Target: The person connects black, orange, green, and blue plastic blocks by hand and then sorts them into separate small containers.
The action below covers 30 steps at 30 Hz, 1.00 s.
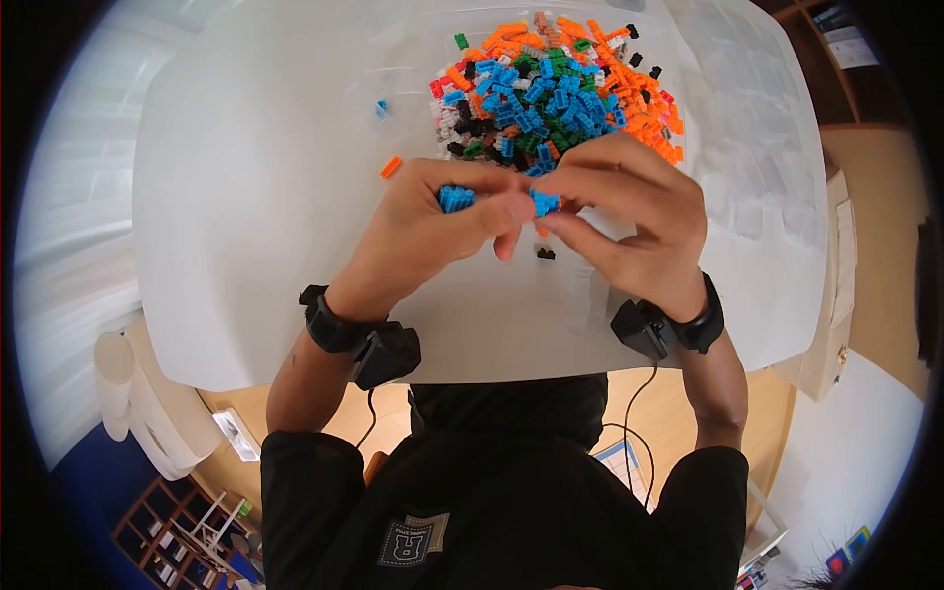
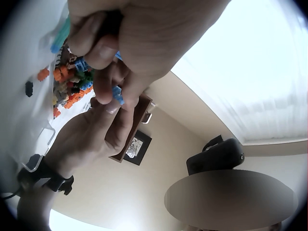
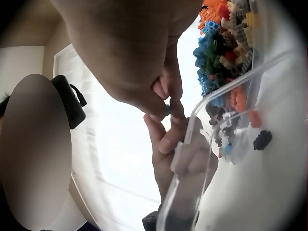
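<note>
Both hands meet in front of a heap of small building bricks [image 1: 551,98]. My left hand [image 1: 423,231] curls round a bundle of blue bricks [image 1: 455,199], part of it hidden by the fingers. Its thumb and fingertips reach to a small blue brick [image 1: 544,203] between the hands. With thumb and forefinger my right hand [image 1: 634,211] pinches that same brick from the other side. In the left wrist view a bit of the blue brick [image 2: 118,96] shows between the fingertips; the right wrist view has only a sliver of it.
The heap mixes orange, blue, green, black, white and other bricks. An orange brick [image 1: 391,167] lies left of it, a black brick [image 1: 546,254] just below the hands. Clear plastic trays [image 1: 737,187] stand at the right of the white table [image 1: 246,246].
</note>
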Available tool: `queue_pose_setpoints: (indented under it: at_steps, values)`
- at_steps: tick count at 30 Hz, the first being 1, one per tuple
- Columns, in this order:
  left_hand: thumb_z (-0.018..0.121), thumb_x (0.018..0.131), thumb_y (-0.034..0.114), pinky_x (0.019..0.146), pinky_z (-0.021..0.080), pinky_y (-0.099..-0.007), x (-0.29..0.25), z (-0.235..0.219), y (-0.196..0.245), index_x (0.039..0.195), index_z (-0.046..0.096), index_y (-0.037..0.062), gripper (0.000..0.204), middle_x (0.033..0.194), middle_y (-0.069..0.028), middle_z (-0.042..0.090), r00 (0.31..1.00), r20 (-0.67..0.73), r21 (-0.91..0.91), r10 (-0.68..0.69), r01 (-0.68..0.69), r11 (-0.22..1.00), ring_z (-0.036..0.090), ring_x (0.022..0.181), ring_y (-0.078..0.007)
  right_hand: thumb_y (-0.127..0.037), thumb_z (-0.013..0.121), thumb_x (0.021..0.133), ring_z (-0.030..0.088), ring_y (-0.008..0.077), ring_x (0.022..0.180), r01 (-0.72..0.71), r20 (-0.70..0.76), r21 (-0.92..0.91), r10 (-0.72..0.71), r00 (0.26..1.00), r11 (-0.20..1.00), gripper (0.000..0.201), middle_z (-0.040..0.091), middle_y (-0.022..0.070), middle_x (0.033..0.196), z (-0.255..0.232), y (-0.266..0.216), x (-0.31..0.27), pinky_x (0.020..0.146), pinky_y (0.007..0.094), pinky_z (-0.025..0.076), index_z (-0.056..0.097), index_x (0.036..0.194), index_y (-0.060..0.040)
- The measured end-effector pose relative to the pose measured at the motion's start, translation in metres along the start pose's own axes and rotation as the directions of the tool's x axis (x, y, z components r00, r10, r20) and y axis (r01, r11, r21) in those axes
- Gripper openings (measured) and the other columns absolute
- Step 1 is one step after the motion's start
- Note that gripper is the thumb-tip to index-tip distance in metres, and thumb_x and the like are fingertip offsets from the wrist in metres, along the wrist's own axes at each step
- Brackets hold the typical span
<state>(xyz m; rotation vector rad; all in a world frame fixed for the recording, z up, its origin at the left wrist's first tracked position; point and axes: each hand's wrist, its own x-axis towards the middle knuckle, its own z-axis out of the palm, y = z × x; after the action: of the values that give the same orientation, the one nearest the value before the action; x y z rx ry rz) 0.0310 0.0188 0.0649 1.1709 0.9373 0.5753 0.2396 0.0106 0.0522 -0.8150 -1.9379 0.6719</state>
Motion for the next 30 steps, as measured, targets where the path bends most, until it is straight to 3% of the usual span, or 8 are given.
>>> queue_pose_setpoints:
  at_steps: [3, 7, 15, 19, 21, 22, 24, 30]
  values:
    - [0.060, 0.090, 0.016, 0.045, 0.027, -0.0202, 0.000, 0.003, -0.004, 0.100, 0.067, -0.0021, 0.022, 0.066, -0.0051, 0.058, 0.996, -0.079, -0.150, -0.043, 0.030, 0.988, 0.033, 0.048, -0.0023, 0.003, 0.076, 0.069, 0.062, 0.0122, 0.071, -0.105, -0.059, 0.117, 0.112, 0.992, 0.988, 0.027, 0.064, 0.0065, 0.090, -0.002, 0.005, 0.001, 0.062, 0.0229, 0.051, 0.070, 0.094, -0.0028]
    - [0.059, 0.091, 0.015, 0.046, 0.026, -0.0192, 0.001, 0.001, -0.004, 0.104, 0.066, -0.0020, 0.023, 0.068, -0.0058, 0.058, 0.997, -0.053, -0.173, -0.058, 0.048, 0.984, 0.036, 0.048, -0.0023, 0.004, 0.075, 0.070, 0.062, 0.0131, 0.071, -0.140, -0.104, 0.120, 0.153, 0.983, 0.983, 0.026, 0.064, 0.0072, 0.090, -0.003, 0.009, 0.001, 0.062, 0.0230, 0.052, 0.070, 0.094, -0.0033]
    - [0.065, 0.085, 0.005, 0.046, 0.029, -0.0191, 0.004, 0.002, -0.012, 0.097, 0.064, -0.0024, 0.014, 0.071, -0.0069, 0.060, 0.983, -0.183, -0.145, -0.009, -0.018, 0.989, 0.041, 0.050, -0.0034, 0.006, 0.070, 0.073, 0.064, 0.0175, 0.081, -0.145, -0.293, -0.234, 0.073, 0.953, 0.961, 0.031, 0.065, 0.0076, 0.098, -0.004, 0.031, 0.003, 0.068, 0.0252, 0.053, 0.069, 0.102, -0.0036]
    - [0.066, 0.085, 0.005, 0.046, 0.029, -0.0194, 0.003, 0.001, -0.008, 0.094, 0.064, -0.0022, 0.012, 0.071, -0.0067, 0.060, 0.982, -0.184, -0.186, -0.040, 0.005, 0.982, 0.041, 0.051, -0.0037, 0.004, 0.070, 0.073, 0.064, 0.0215, 0.083, -0.113, -0.241, -0.167, 0.071, 0.968, 0.979, 0.032, 0.065, 0.0088, 0.096, -0.004, 0.007, 0.008, 0.069, 0.0264, 0.053, 0.069, 0.103, -0.0046]
    - [0.065, 0.085, 0.006, 0.046, 0.029, -0.0195, 0.002, 0.000, -0.009, 0.094, 0.064, -0.0015, 0.012, 0.070, -0.0064, 0.060, 0.988, -0.149, -0.124, -0.044, 0.025, 0.992, 0.041, 0.050, -0.0036, 0.001, 0.072, 0.071, 0.063, 0.0223, 0.080, -0.102, -0.016, -0.004, 0.102, 0.995, 0.995, 0.031, 0.065, 0.0083, 0.093, -0.001, -0.001, 0.008, 0.067, 0.0274, 0.052, 0.069, 0.101, -0.0051]
    - [0.065, 0.085, 0.006, 0.046, 0.029, -0.0195, 0.002, 0.000, -0.008, 0.094, 0.064, -0.0015, 0.012, 0.070, -0.0064, 0.060, 0.988, -0.149, -0.122, -0.045, 0.027, 0.992, 0.041, 0.050, -0.0036, 0.001, 0.072, 0.071, 0.063, 0.0223, 0.080, -0.102, -0.017, -0.002, 0.102, 0.995, 0.995, 0.031, 0.065, 0.0083, 0.093, 0.001, 0.001, 0.006, 0.067, 0.0274, 0.052, 0.069, 0.101, -0.0051]
    - [0.066, 0.084, 0.007, 0.047, 0.028, -0.0193, 0.001, 0.001, -0.006, 0.094, 0.064, -0.0018, 0.013, 0.070, -0.0058, 0.059, 0.998, -0.064, -0.032, -0.020, 0.018, 0.999, 0.041, 0.051, -0.0036, -0.002, 0.075, 0.069, 0.062, 0.0215, 0.077, 0.038, 0.035, -0.048, -0.036, 0.999, 0.998, 0.030, 0.065, 0.0065, 0.091, 0.007, 0.006, -0.002, 0.064, 0.0286, 0.051, 0.068, 0.098, -0.0051]
    - [0.056, 0.091, 0.015, 0.048, 0.026, -0.0179, 0.002, 0.003, -0.005, 0.098, 0.063, -0.0012, 0.019, 0.069, -0.0008, 0.053, 0.990, -0.129, -0.130, -0.049, 0.032, 0.991, 0.036, 0.051, -0.0018, 0.001, 0.072, 0.071, 0.064, 0.0212, 0.079, -0.142, -0.134, -0.153, 0.122, 0.983, 0.978, 0.030, 0.066, 0.0071, 0.094, -0.001, 0.006, 0.003, 0.065, 0.0290, 0.052, 0.068, 0.100, -0.0051]
